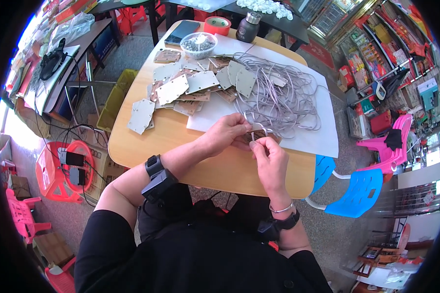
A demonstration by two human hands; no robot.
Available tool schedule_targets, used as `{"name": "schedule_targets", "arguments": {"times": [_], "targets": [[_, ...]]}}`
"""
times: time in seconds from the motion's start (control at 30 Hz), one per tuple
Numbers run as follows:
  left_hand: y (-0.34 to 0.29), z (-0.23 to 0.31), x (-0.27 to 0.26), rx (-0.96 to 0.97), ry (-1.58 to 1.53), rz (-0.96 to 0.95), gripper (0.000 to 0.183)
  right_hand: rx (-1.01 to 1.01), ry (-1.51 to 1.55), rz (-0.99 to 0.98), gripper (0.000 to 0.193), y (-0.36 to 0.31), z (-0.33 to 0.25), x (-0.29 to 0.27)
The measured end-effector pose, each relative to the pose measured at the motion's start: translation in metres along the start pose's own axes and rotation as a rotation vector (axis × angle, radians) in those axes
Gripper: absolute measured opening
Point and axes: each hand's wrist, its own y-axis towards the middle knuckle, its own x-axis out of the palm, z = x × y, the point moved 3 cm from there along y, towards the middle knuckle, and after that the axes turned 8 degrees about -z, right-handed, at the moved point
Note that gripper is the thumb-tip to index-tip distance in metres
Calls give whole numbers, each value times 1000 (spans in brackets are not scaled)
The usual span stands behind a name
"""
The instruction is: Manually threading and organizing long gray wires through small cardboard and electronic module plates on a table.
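Left hand (223, 135), centre of frame: fingers grasping a brown plate (275, 138), partly hidden. Right hand (270, 161), just right of centre: thumb and fingers pinching a pale grey cord (253, 136) at the same plate. Heap of grey cords (298, 97), upper right of centre, on white sheet (327, 139). Pile of pale and brown plates (173, 90), upper centre-left of the wooden worktop (146, 146). Top centre: clear tub (198, 55) of small grey pieces, phone (182, 31), red tape roll (217, 30), dark bottle (248, 31).
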Motion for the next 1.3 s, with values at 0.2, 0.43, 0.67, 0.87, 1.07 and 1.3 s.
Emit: {"name": "schedule_targets", "arguments": {"times": [0.2, 0.43, 0.67, 0.87, 1.07, 1.3], "targets": [[1, 0, 0, 51, 78, -8, 17, 38, 35, 1, 18, 3, -2, 1], [1, 2, -1, 53, 143, -19, 15, 100, 241, -50, 19, 6, 4, 3], [-1, 6, 1, 56, 147, -12, 15, 76, 225, -45, 18, 7, 6, 4], [-3, 10, 3, 63, 167, 7, 15, 21, 161, 12, 17, 6, 6, 5], [-2, 8, 2, 59, 156, 14, 15, 92, 171, 10, 15, 8, 6, 5], [-1, 7, 2, 85, 208, 8, 13, -58, 67, 113, 16, 10, 7, 7]]}}
